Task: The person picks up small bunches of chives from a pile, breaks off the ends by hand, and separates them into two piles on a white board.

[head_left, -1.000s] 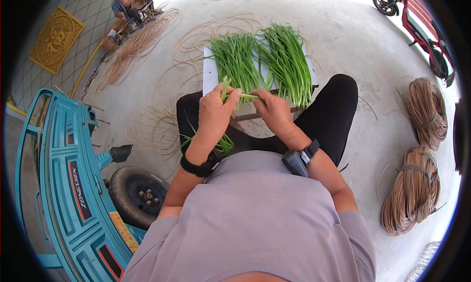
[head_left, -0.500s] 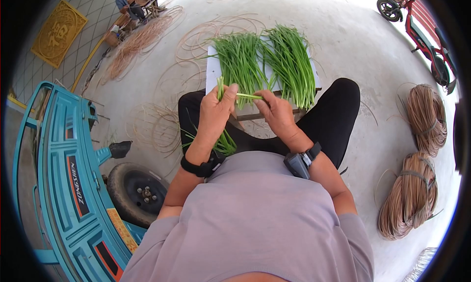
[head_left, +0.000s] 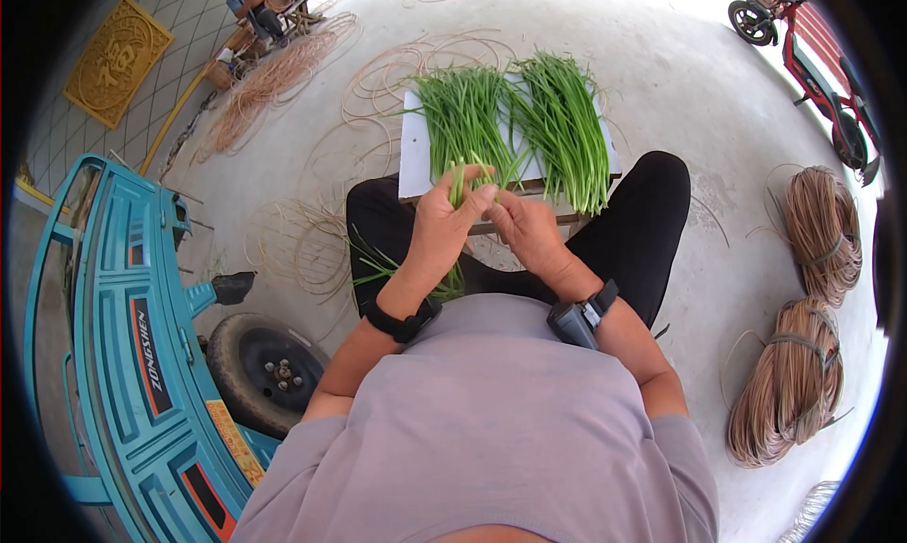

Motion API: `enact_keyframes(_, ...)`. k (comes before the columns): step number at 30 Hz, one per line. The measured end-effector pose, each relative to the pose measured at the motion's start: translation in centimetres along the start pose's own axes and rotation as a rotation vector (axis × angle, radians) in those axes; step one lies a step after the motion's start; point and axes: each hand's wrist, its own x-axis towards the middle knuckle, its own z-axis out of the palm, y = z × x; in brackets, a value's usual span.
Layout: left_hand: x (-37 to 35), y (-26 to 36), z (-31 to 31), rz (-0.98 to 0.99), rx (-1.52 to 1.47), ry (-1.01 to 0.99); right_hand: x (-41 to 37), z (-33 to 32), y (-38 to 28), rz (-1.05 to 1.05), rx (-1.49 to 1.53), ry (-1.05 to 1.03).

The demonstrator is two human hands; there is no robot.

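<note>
My left hand is closed around a small bunch of garlic chives, pale stalk ends upward. Their green leaves hang below, partly hidden behind my left forearm. My right hand is pinched, its fingertips meeting those of my left hand; what lies between them is hidden. Just beyond my hands, two piles of garlic chives, a left pile and a right pile, lie side by side on a white board raised on a low stand between my knees.
A blue three-wheeler body and a wheel stand at my left. Tied coils of brown strips, one upper and one lower, lie at right. Loose strips spread near a seated person. A red scooter stands far right.
My hands have come together, the left moving rightward; the single stalk stretched between them before is no longer visible there. The seated person's arm has shifted.
</note>
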Motion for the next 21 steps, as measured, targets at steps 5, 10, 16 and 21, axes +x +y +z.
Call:
enact_keyframes(5, 0.3, -0.8, 0.6, 0.094, 0.037, 0.000, -0.2, 0.2, -0.3, -0.035, -0.008, -0.047)
enact_keyframes(10, 0.4, -1.0, 0.8, 0.162, 0.140, 0.015, -0.3, 0.2, -0.4, -0.098, -0.056, -0.019)
enact_keyframes(16, 0.5, -0.7, 1.1, 0.331, 0.192, 0.112, -0.3, 0.0, -0.7, -0.108, -0.039, -0.015)
enact_keyframes(21, 0.4, -0.3, -0.2, 0.375, 0.045, 0.065, -0.4, -0.3, -0.9, -0.099, -0.037, -0.035)
